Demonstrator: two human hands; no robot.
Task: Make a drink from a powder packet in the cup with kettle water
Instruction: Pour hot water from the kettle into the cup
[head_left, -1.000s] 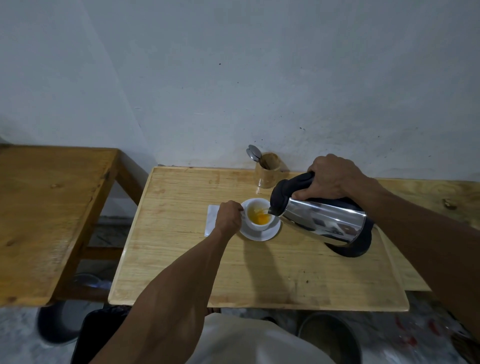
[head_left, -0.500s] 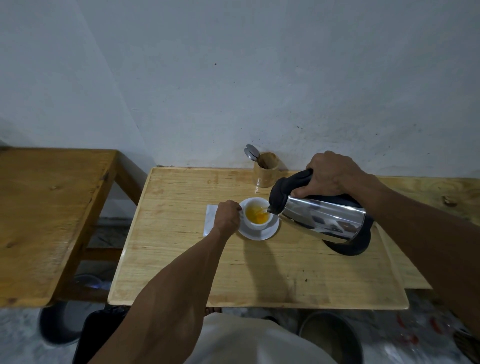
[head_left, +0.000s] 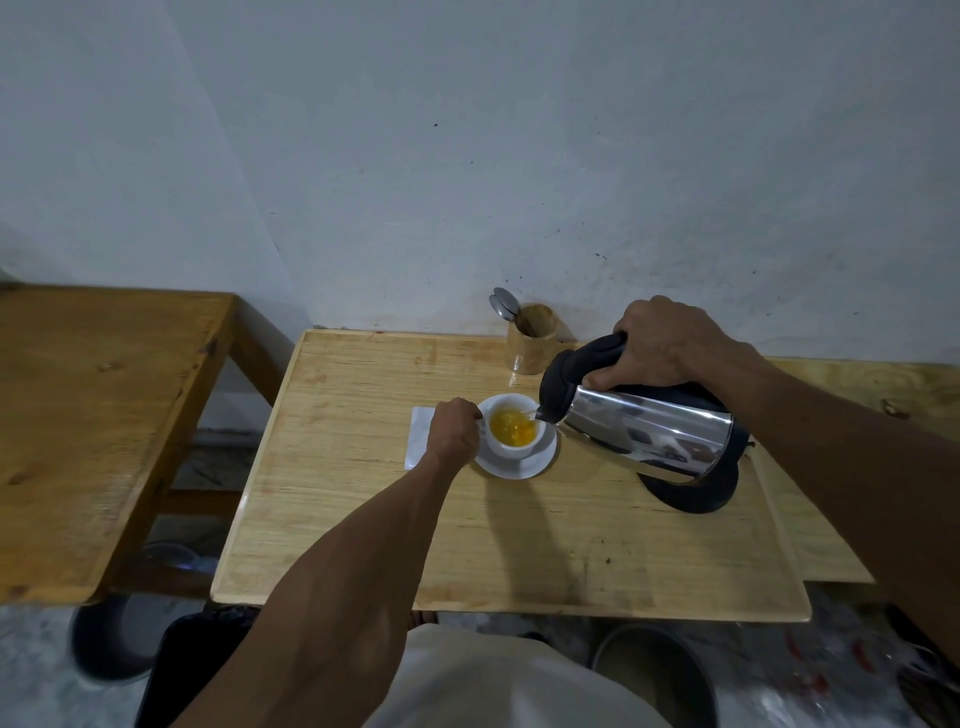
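My right hand (head_left: 662, 340) is wrapped tight round the black handle of the kettle (head_left: 644, 434), which is tipped over to the left with its spout just above the right rim of the cup (head_left: 514, 428). The cup sits on its saucer (head_left: 540, 462) near the middle of the table (head_left: 363, 509), and my left hand (head_left: 454, 434) is closed on its left side, where I take the handle to be, though my fingers hide it. The liquid inside looks orange and lumpy, so I judge the powder is only partly dissolved.

The main risk is overfilling: the cup is small and the level is already well up, so a little more tilt could flood the saucer and run onto the white paper (head_left: 418, 434) lying just left of it. My left fingers are right beside the stream, so any wobble of the spout could scald them. The kettle body hangs low over the table, and swinging it back carelessly could clip the saucer. The spoons (head_left: 504, 304) stand in the holder (head_left: 531, 345) at the far edge, and stirring is not yet done.
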